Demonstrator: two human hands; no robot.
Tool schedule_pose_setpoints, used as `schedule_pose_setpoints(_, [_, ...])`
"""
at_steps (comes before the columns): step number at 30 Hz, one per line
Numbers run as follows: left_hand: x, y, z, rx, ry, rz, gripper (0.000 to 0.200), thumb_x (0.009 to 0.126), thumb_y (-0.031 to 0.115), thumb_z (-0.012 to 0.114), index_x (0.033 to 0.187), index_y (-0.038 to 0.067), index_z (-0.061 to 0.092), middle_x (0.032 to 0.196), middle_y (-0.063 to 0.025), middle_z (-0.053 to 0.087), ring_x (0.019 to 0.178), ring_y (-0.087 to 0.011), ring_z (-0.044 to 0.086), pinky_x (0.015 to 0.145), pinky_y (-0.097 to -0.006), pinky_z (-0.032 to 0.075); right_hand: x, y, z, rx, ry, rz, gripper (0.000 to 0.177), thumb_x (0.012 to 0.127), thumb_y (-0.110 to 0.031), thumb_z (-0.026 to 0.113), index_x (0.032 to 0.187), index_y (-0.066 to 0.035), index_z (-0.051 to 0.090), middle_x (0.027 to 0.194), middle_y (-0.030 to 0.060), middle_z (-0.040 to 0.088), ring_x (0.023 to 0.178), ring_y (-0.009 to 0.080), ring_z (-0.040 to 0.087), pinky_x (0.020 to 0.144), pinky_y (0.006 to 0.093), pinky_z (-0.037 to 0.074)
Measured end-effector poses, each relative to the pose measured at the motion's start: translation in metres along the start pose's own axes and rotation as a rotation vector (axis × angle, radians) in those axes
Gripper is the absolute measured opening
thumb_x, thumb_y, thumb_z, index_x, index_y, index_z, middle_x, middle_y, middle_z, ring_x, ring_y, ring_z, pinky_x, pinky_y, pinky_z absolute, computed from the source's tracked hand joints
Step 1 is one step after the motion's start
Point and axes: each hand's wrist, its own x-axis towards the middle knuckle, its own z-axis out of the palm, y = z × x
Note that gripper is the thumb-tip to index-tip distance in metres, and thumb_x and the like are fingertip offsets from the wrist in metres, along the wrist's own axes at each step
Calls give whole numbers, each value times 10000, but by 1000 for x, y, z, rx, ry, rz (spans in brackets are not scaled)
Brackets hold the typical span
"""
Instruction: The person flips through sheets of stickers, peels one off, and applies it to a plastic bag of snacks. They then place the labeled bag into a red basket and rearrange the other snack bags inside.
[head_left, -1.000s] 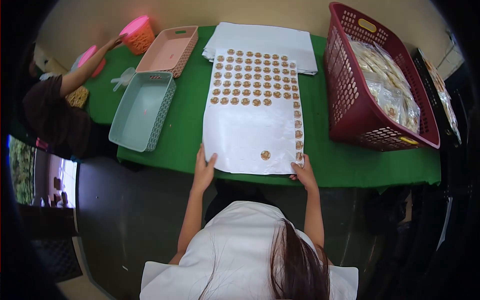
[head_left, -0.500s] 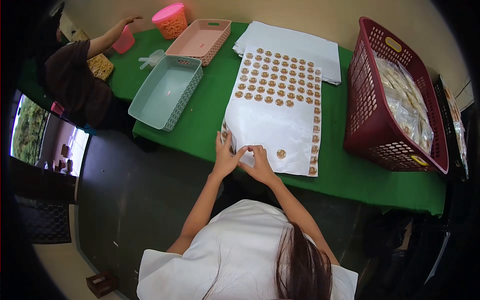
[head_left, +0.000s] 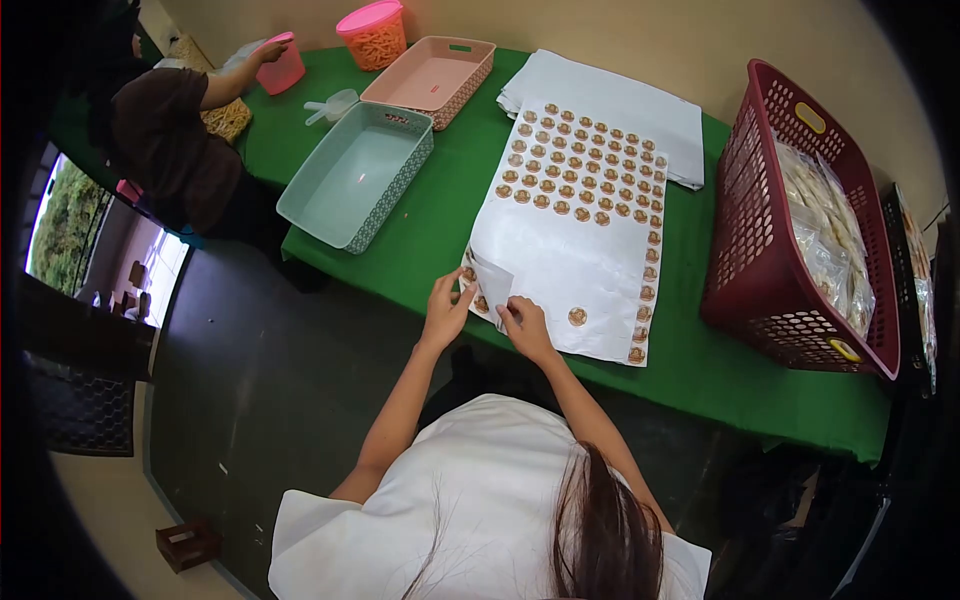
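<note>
Stickers [head_left: 577,317] w/ print too sm. to read; shirt [head_left: 480,505] cut off @ btm.

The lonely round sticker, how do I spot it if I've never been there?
On the green table, find the big white sheet, left of the maroon basket. Go to its near end, just right of the person's right hand. The sticker is small, round and brown, sitting alone in white space; its neighbours line up in rows or along the edges.
</note>
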Motion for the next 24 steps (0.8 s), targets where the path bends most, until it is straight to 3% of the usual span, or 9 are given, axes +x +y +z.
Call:
schedule_pose_setpoints(2, [1, -1, -4, 135, 44, -10, 414, 705, 144, 635, 1043, -36, 477, 1015, -170, 491, 820, -204, 554, 673, -285, 458, -1, 0, -1, -7, -12, 12, 218, 755, -166, 552, 679, 32, 503, 626, 163, 504, 592, 273, 489, 549, 342, 375])
schedule_pose_setpoints(3, [2, -5, -3, 167, 105, 23, 419, 648, 84, 670, 1000, -42, 481, 891, -143, 545, 647, -173, 573, 570, -264, 468, -2, -1, -1, -8, -13, 13, 218, 755, -166, 552, 679, 32, 503, 626, 163, 504, 592, 273, 489, 549, 342, 375])
schedule_pose_setpoints(7, [12, -22, -6, 203, 94, -110, 452, 618, 84, 695, 991, -49, 476, 783, -128, 567, 589, -160, 567, 524, -248, 465, -2, -2, -4, -19, -30, -18, 218, 752, -150, 537, 643, 28, 474, 619, 174, 503, 601, 317, 482, 548, 377, 363])
schedule_pose_setpoints(9, [16, -27, -8, 81, 98, -251, 534, 600, 70, 708, 1039, -58, 432, 733, -124, 580, 555, -148, 561, 510, -233, 466, -3, -2, -5, -13, -38, -25, 217, 752, -147, 536, 642, 28, 471, 620, 176, 502, 598, 321, 478, 546, 380, 359])
schedule_pose_setpoints(15, [18, -19, -21, -232, 3, -447, 691, 642, 42, 688, 1180, -58, 267, 756, -111, 592, 690, -164, 585, 598, -274, 492, -3, -3, -5, -16, -37, -15, 222, 752, -147, 537, 638, 31, 470, 618, 176, 504, 601, 322, 485, 551, 379, 365])
schedule_pose_setpoints(19, [15, -11, -24, -302, -30, -471, 674, 667, 4, 653, 1207, -73, 256, 791, -128, 596, 711, -160, 582, 596, -271, 495, -2, -5, -5, -14, -28, -11, 228, 752, -149, 540, 632, 32, 470, 614, 175, 503, 595, 320, 488, 550, 379, 368])
schedule_pose_setpoints(24, [14, -14, -25, -319, -83, -464, 611, 732, -45, 554, 1251, 11, 236, 802, -114, 582, 745, -152, 573, 628, -261, 489, -2, -1, -3, -3, -17, -19, 247, 756, -169, 548, 641, 36, 471, 604, 169, 482, 571, 286, 467, 542, 352, 360])
